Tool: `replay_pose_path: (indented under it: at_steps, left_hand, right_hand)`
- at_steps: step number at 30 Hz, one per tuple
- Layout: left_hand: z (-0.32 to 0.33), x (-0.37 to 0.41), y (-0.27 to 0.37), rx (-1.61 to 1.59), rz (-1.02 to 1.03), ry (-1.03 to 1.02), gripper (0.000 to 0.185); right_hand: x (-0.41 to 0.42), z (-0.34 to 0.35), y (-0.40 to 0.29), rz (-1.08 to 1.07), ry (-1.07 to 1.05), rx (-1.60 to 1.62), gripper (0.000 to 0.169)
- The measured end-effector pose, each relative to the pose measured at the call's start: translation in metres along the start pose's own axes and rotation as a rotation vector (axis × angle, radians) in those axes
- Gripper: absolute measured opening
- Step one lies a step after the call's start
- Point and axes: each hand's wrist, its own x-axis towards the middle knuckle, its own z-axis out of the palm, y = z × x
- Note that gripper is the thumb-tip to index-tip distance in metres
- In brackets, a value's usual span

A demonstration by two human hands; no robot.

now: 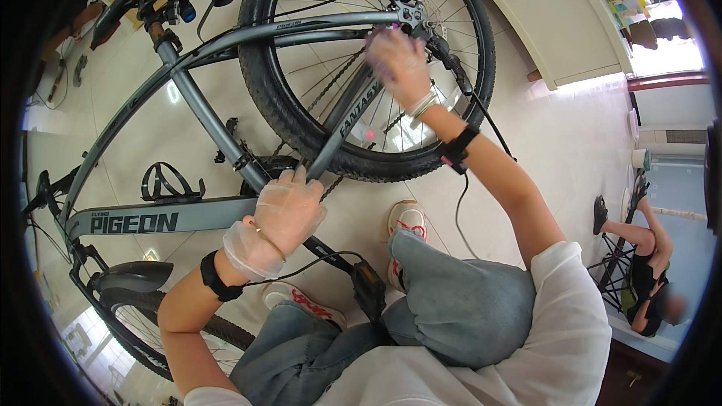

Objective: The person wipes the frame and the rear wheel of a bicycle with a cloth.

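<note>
A grey Flying Pigeon bicycle frame [217, 215] is before me. My left hand [287, 211], in a clear plastic glove, grips the frame where its tubes meet near the crank. Also gloved and blurred, my right hand [403, 65] holds a purple cloth [379, 56] against the frame near the rear hub. Just above that hand is the rear derailleur and axle area [409, 5]. The chainstay [352, 110] runs between my two hands, across the rear wheel's tyre [293, 129]. A black crank arm [327, 254] reaches down to a pedal [368, 287] between my legs.
A black bottle cage [172, 183] sits on the down tube. The front wheel [141, 316] is at lower left. A cream cabinet [555, 17] borders the tiled floor at upper right. Another person [648, 270] sits at far right. Dark cables hang from my wrist straps.
</note>
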Motion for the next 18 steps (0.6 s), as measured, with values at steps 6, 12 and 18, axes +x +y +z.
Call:
replay_pose_path:
  at_steps: [6,12,18]
  left_hand:
    - [0.01,-0.009,0.0,0.121,-0.035,-0.166,0.021]
    - [0.02,-0.016,0.001,0.084,-0.003,-0.213,0.022]
    - [0.032,-0.03,-0.001,0.129,0.026,-0.168,0.019]
  right_hand:
    - [-0.061,0.027,-0.157,-0.289,-0.318,0.371,0.038]
    - [-0.018,0.007,-0.099,-0.291,-0.716,0.56,0.042]
    - [0.01,-0.02,0.015,-0.124,-0.314,-0.093,0.057]
